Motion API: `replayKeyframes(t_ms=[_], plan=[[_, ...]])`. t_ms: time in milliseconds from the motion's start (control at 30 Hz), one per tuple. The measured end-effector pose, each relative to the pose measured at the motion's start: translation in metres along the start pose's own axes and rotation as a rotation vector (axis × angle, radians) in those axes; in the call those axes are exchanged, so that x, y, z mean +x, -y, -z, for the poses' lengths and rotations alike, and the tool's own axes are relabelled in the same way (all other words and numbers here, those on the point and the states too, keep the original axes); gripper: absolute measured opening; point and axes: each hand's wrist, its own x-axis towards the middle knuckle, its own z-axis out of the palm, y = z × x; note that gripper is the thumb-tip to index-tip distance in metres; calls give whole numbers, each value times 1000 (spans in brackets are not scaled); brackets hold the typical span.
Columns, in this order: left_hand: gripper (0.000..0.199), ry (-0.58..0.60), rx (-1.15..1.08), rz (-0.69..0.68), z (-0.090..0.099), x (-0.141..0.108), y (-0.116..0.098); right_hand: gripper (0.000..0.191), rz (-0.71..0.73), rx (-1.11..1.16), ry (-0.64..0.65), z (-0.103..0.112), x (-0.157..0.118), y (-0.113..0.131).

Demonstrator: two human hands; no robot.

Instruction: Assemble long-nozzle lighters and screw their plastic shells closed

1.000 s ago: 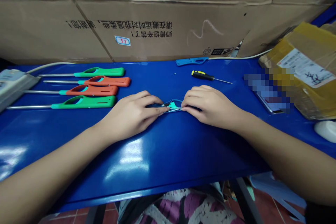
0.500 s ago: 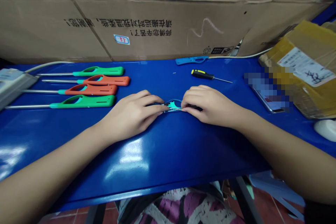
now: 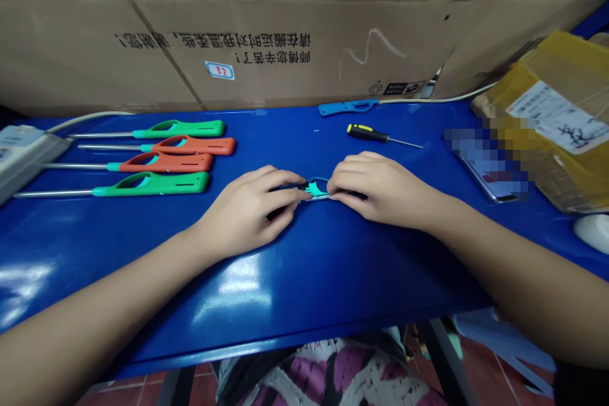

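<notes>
Low over the middle of the blue table, a blue lighter half (image 3: 317, 179) with a teal trigger piece (image 3: 314, 189) and small dark parts lies between my hands. My left hand (image 3: 257, 203) pinches its left end, fingers bent around it. On the right end, my right hand (image 3: 375, 187) is closed with thumb and fingertips together. Both hands cover most of the lighter half, so its ends are hidden. Beyond my right hand lies a black and yellow screwdriver (image 3: 367, 133). A separate blue handle shell (image 3: 347, 108) rests near the cardboard.
Several green and orange lighters (image 3: 164, 162) lie at the left beside a power strip (image 3: 23, 155). A large cardboard box (image 3: 266, 19) stands behind. To the right are a phone (image 3: 490, 171), a taped parcel (image 3: 552, 120) and a white mouse (image 3: 594, 230).
The fingers of my left hand have shifted slightly around the left end of the lighter half. My right hand keeps its grip, and the view has moved a little.
</notes>
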Motion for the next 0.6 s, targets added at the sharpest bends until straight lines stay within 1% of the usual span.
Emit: replayKeyframes(t_ms=[200,433,600], plan=[[31,21,37,-14,0,0,1,15,-19,-25,-1,1,-1,0],[34,-2,25,-63,1,-2,4,14,-34,-39,-22,-1,0,1],[37,24,45,-78,1,-3,5,15,-30,-41,-23,-2,0,-1]])
